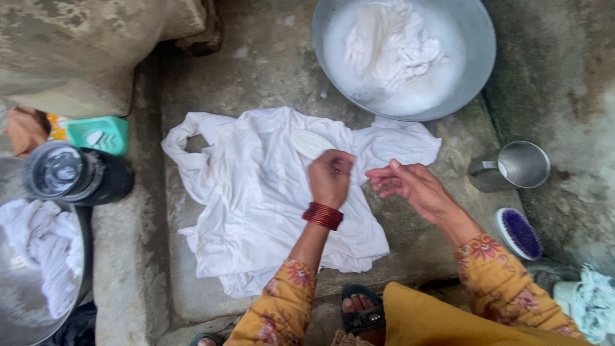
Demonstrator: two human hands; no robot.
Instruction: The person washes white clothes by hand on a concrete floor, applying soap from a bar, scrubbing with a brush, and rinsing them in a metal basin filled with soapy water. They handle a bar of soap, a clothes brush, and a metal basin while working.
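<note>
Left hand: the left hand (330, 177) is closed in a fist around one end of a white soap bar (311, 144); the bar projects up and away from the knuckles. Red bangles (323, 216) sit on the wrist.
Right hand: the right hand (410, 184) is open and holds nothing, its fingers loosely curved and pointing toward the left hand, just beside it.
Garment: a white garment (256, 198) lies spread flat on the concrete slab (269, 64), directly under both hands; the soap rests on or just above it.
Large basin: a round metal basin (477, 38) stands beyond the hands. It holds soapy, foamy water and a bunched white cloth (391, 45).
Metal cup: a steel cup (512, 168) stands to the right of the right hand; its contents cannot be told.
Brush: a purple-bristled brush (520, 233) lies near the right forearm, below the cup.
Left-side containers: well to the left of the left hand stand a dark jar (73, 176), a green soap dish (99, 134), and a second metal basin (19, 301) holding white cloth (45, 250).
</note>
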